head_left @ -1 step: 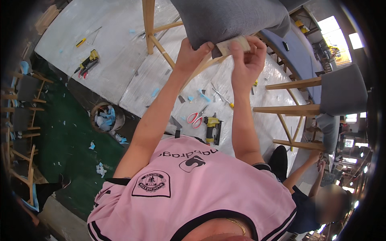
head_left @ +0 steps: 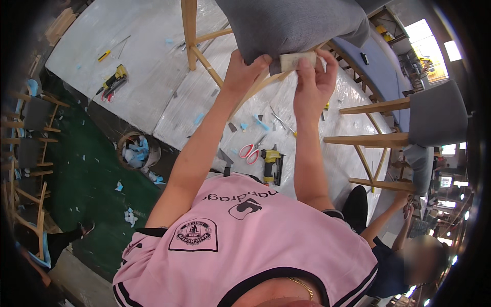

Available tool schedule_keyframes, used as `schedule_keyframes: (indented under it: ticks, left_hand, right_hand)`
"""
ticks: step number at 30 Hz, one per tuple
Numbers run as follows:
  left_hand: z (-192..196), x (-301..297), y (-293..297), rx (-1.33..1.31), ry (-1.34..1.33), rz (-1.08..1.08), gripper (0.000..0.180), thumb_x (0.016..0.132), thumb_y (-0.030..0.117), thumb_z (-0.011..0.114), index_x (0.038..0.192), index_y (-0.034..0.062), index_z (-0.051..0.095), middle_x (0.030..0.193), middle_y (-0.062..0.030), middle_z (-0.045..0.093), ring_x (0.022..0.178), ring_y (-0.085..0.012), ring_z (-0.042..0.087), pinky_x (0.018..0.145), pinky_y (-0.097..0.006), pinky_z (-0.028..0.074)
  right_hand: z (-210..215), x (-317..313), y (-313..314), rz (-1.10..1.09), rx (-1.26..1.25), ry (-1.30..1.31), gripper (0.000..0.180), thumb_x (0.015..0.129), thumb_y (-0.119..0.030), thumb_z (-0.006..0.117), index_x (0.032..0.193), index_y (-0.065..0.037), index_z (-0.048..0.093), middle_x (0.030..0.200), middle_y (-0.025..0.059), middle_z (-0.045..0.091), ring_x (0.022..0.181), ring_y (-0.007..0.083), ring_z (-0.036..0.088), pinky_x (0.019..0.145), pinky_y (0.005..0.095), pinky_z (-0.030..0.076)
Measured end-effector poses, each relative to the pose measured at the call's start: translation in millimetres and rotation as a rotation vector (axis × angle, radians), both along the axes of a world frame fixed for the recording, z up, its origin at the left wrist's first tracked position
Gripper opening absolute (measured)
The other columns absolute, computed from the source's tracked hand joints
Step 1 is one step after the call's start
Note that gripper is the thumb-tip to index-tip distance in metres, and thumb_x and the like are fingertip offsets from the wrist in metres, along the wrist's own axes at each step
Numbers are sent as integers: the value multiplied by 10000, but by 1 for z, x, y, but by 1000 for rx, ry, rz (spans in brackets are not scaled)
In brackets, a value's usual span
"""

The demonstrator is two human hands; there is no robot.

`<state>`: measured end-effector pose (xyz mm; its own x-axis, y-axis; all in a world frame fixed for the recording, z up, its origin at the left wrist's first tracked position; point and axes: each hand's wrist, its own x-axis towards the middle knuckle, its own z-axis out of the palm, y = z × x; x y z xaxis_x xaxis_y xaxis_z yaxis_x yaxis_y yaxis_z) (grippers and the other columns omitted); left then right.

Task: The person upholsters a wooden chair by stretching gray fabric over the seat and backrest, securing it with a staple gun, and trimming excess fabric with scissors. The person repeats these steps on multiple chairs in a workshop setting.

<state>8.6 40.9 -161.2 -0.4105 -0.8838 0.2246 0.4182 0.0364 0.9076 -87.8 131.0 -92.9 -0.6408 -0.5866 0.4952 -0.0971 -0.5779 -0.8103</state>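
A chair with grey fabric upholstery [head_left: 291, 25] and pale wooden legs [head_left: 189, 30] stands in front of me, cut off by the upper edge of the view. At the lower corner of its upholstery, my left hand [head_left: 240, 74] grips the grey fabric, thumb on top. My right hand [head_left: 313, 84] holds a small cream-coloured block [head_left: 291, 62] between thumb and fingers. The block lies against the upholstery's lower edge, beside a small dark flap of fabric [head_left: 275, 67]. My right fingertips are partly hidden behind the block.
Red-handled scissors [head_left: 250, 152] and a yellow-black staple gun [head_left: 272, 166] lie close to me on the plastic-covered table [head_left: 169, 110]. Another staple gun [head_left: 113, 82] and a screwdriver [head_left: 105, 55] lie farther left. A scrap bucket [head_left: 155, 153] stands beside the table. Grey chairs [head_left: 437, 115] and a co-worker [head_left: 386, 261] are at right.
The cream block has turned flatter against the upholstery edge and shifted slightly, with my right hand moving along. My left hand keeps its grip on the fabric.
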Motion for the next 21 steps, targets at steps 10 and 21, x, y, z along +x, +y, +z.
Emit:
schedule_keyframes:
  ticks: [10,21]
  left_hand:
    - [12,-5,-3,-9,141,-12,322,831,271,724,936,-22,643,835,-44,641,726,-123,593,653,-300,479]
    - [4,-15,14,7,235,278,438,886,411,749,994,6,619,786,-32,617,708,-135,614,659,-277,505]
  right_hand:
    - [-68,-4,7,662,253,-442,381,1070,-413,482,992,-46,552,734,-38,382,587,78,356,512,239,304]
    - [-63,-5,-6,571,324,-261,485,1034,-430,580,773,-24,632,562,10,524,438,109,502,403,256,349]
